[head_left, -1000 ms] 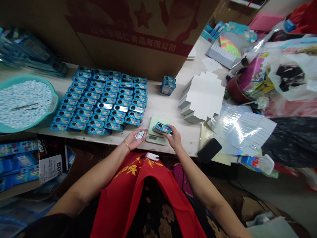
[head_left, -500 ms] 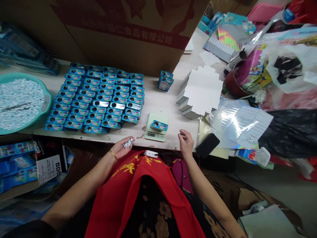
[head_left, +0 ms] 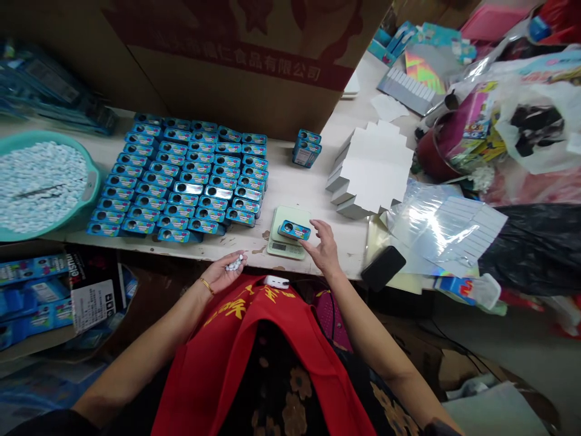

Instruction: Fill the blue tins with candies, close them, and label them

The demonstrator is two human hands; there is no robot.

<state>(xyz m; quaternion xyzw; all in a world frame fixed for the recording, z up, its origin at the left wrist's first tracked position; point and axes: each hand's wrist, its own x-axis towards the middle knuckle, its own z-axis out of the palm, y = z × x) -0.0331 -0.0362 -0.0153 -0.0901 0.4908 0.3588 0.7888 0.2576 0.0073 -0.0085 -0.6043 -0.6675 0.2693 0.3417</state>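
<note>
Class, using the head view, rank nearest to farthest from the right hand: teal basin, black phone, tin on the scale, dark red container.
1. Tin on the scale, beside the right hand
2. Black phone, to the right
3. Dark red container, back right
4. Teal basin, far left

Your packing workshop, blue tins (head_left: 184, 188) in rows before you, a basin (head_left: 93, 181) of white pellets (head_left: 45, 175), a scale (head_left: 291, 212), a large carton (head_left: 236, 100)

A blue rectangular metal tin (head_left: 295, 231), 1 round hole in its printed top, sits on a pale green scale (head_left: 293, 251); small white pellets (head_left: 235, 263) lie heaped in the left hand (head_left: 221, 275).
</note>
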